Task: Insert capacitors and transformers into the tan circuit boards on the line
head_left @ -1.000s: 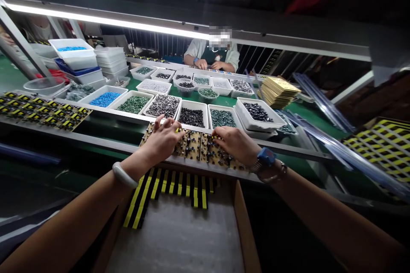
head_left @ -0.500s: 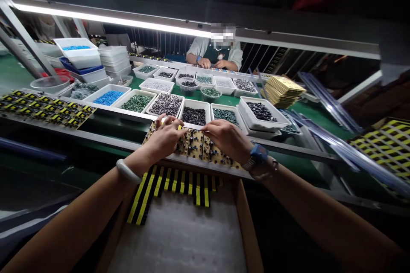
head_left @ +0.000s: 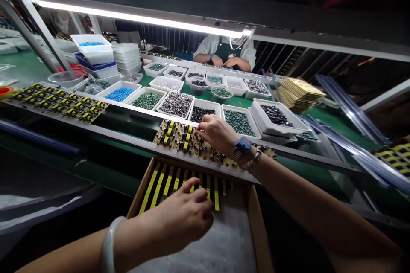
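Observation:
My left hand (head_left: 187, 213) hovers over a cardboard box (head_left: 260, 230), index finger stretched and the others loosely curled. Nothing shows in it, though its palm side is hidden. Beneath lie rows of yellow-and-black block components (head_left: 150, 192), partly covered by the hand. My right hand (head_left: 218, 134) is at a tan circuit board (head_left: 163, 136), thumb and fingertips drawn together low over it. Whatever they pinch, if anything, is too small to make out. Several yellow-topped components (head_left: 188, 137) stand on the board's left part; small dark parts dot the rest.
Behind the board stand white bins, with black parts (head_left: 201, 113), green parts (head_left: 238, 122) and blue parts (head_left: 120, 94). More filled boards (head_left: 60, 102) lie left on the rail (head_left: 128, 140). Tan boards are stacked (head_left: 297, 94) at right. A co-worker (head_left: 224, 53) sits opposite.
My left hand has left the circuit board and come down and toward me over the box, uncovering yellow-topped components. My right hand stays at the board. The view has shifted slightly.

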Demonstrator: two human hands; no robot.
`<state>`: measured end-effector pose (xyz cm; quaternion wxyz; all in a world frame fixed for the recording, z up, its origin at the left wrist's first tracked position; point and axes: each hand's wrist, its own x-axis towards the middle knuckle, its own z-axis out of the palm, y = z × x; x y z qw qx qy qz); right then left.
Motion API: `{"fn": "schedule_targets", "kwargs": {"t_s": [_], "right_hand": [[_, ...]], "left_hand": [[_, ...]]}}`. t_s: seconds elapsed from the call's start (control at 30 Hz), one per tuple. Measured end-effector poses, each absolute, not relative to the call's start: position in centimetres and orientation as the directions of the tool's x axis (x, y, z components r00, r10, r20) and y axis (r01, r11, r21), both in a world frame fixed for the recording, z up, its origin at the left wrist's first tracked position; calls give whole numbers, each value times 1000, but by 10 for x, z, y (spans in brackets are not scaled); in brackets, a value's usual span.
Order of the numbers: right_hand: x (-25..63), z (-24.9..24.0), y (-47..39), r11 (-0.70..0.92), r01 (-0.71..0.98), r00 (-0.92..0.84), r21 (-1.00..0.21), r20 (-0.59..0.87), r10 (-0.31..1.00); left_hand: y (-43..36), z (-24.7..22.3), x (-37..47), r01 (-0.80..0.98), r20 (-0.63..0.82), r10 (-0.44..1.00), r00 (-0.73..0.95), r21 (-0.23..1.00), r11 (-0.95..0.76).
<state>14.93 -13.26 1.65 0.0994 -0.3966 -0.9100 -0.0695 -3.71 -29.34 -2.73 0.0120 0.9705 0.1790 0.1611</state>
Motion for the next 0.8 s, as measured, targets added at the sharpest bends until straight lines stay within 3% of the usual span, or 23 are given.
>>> {"fn": "schedule_targets", "kwargs": {"t_s": [0.07, 0.13, 0.2, 0.33, 0.47, 0.57, 0.67, 0.8], "right_hand": [[148, 16, -131, 673, 737, -665, 53, 228, 711], [145, 15, -130, 675, 735, -669, 60, 227, 708], [143, 13, -130, 680, 730, -674, 66, 234, 701], [142, 13, -131, 683, 727, -671, 61, 272, 690], [149, 15, -158, 687, 727, -644, 17, 365, 672], [159, 7, -204, 799, 597, -719, -72, 392, 573], [170, -11, -259, 860, 508, -828, -47, 248, 503], [183, -38, -308, 822, 569, -816, -28, 105, 569]], "left_hand": [[-288, -25, -43, 378, 344, 390, 854, 102, -920], [-266, -18, -56, 508, 409, 519, 751, 147, -849], [-234, -11, -74, 665, 494, 647, 580, 171, -727], [-177, -5, -106, 887, 497, 816, 295, 174, -427], [-150, -8, -110, 883, 493, 806, 329, 143, -448], [-134, -9, -108, 843, 462, 783, 417, 124, -523], [-114, -9, -110, 802, 424, 755, 501, 100, -588], [-99, -10, -116, 763, 389, 721, 574, 65, -643]]}}
